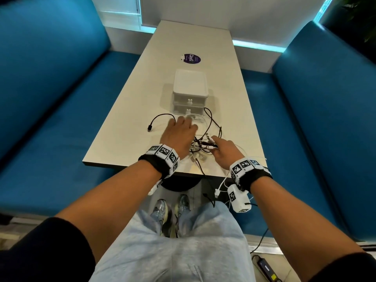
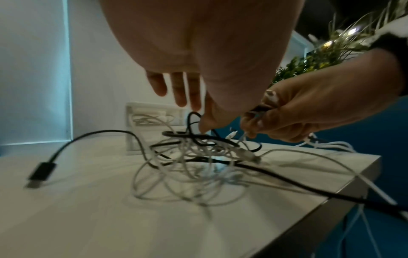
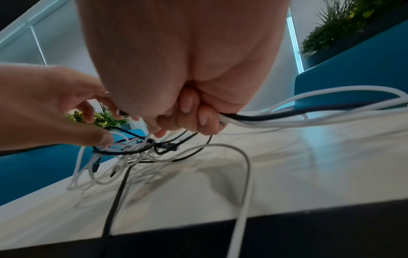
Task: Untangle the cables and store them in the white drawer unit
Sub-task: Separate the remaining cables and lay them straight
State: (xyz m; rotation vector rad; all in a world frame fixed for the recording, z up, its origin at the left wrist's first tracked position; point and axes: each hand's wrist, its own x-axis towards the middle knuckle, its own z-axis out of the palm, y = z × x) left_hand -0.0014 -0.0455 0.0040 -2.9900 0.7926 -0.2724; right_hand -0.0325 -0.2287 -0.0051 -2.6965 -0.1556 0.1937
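Observation:
A tangle of black and white cables (image 1: pixel 201 144) (image 2: pixel 198 157) lies on the white table (image 1: pixel 126 127) near its front edge. My right hand (image 1: pixel 213 148) (image 3: pixel 192 118) grips a bunch of white and black cables from the tangle in its curled fingers. My left hand (image 1: pixel 179 133) (image 2: pixel 194 115) hovers spread over the pile, its thumb touching a black loop. One black plug (image 1: pixel 149 128) (image 2: pixel 42 172) lies out to the left. The white drawer unit (image 1: pixel 190 88) (image 2: pixel 152 111) stands just behind, both drawers shut; a white cable shows through its front.
Blue benches (image 1: pixel 50 119) flank the table on both sides. A purple sticker (image 1: pixel 190 58) lies beyond the drawer unit. Several cable ends (image 1: pixel 205 180) hang over the table's front edge toward my legs. A dark device (image 1: pixel 266 269) lies on the floor at the right.

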